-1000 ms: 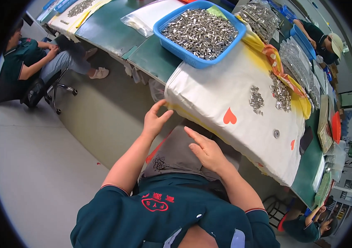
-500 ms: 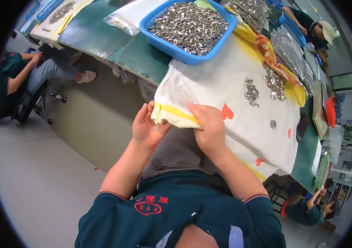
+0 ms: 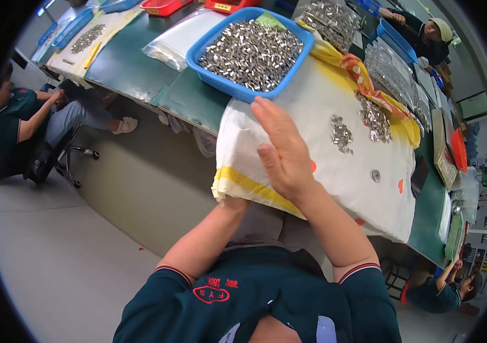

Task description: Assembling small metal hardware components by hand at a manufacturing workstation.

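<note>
Handling white, yellow-bordered cloth: left hand beneath, fingers hidden, I can't tell their state; right hand above, fingers together, thumb apart. Next calls for steady edge.

White cloth: offers passage between right hand and metal ring.
Blue basket: blocks the far left.
Metal pieces: obstruct the far right, in two piles.

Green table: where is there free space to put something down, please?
Bare tabletop lies between the flat plastic bag and the far-left cloth; bare white cloth between your right hand and the metal ring. Crowded: beyond the yellow-orange cloth, where filled bags lie.
</note>
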`<state>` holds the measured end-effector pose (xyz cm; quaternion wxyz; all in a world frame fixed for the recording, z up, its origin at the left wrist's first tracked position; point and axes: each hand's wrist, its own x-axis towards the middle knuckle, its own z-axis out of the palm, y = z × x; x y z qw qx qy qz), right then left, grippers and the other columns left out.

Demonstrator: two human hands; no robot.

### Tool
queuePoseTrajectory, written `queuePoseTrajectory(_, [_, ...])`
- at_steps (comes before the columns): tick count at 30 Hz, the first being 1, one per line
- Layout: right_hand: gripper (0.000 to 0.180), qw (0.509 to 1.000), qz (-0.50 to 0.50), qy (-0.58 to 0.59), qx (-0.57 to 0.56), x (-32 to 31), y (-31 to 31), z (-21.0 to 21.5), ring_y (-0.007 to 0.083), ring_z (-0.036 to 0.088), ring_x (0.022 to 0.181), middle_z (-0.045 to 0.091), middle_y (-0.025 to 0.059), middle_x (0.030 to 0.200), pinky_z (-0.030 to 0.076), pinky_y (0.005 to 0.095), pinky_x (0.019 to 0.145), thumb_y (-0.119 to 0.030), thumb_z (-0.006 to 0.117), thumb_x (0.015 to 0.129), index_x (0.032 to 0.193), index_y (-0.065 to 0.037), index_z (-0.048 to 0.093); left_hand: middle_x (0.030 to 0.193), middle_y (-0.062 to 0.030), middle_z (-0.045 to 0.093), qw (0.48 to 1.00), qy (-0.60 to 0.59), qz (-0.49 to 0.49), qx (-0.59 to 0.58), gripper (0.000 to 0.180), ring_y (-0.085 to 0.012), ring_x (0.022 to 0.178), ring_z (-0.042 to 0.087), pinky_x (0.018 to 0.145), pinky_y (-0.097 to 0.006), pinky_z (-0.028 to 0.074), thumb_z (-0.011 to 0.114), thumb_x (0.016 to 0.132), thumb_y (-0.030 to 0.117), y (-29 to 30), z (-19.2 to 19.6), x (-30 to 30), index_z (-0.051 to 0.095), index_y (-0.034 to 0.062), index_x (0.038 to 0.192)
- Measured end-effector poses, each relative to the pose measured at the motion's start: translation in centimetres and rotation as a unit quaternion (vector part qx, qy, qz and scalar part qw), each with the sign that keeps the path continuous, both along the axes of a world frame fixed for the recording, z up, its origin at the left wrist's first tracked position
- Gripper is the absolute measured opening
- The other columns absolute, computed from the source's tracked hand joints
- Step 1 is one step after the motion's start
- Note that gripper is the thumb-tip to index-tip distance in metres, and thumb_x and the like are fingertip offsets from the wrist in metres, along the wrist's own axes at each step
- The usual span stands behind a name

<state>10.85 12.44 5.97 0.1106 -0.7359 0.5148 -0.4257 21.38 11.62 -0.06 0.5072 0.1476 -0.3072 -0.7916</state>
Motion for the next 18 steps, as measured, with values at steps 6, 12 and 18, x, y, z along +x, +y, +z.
queuePoseTrajectory(6, [0.062,0.999,0.005,-0.005,0.051,1.7,-0.5,-2.0,0.0353,0.01,0.13,0.014,0.0187,0.14,0.005,0.0472,0.102,-0.048,0.028,0.088,0.134,-0.007,0.025,0.143,-0.0059,0.012,0.998,0.039,0.043,-0.002,0.066,-0.0231,0.132,0.01,0.106,-0.037,0.011,0.022,0.087,0.052,0.9,1.6,-2.0,0.011,0.0115,0.138])
queuePoseTrajectory(12, [0.064,0.994,0.064,0.045,0.08,1.5,1.4,-2.8,0.0347,0.008,0.131,0.01,0.018,0.141,0.004,0.0476,0.103,-0.05,0.027,0.087,0.135,-0.008,0.022,0.138,-0.0047,0.023,0.979,0.131,0.022,0.155,0.063,-0.0229,0.127,0.023,0.104,-0.039,0.019,0.02,0.086,0.055,-1.5,2.6,-1.3,0.019,0.016,0.135])
queuePoseTrajectory(18, [0.061,0.99,0.076,0.007,0.122,1.8,1.9,-2.9,0.0336,0.006,0.131,0.01,0.0155,0.142,0.003,0.0477,0.103,-0.048,0.027,0.088,0.135,-0.01,0.025,0.138,-0.0054,0.023,0.974,0.105,0.035,0.199,0.065,-0.0228,0.127,0.023,0.104,-0.039,0.019,0.019,0.085,0.058,-0.8,1.7,-1.0,0.019,0.0169,0.135])
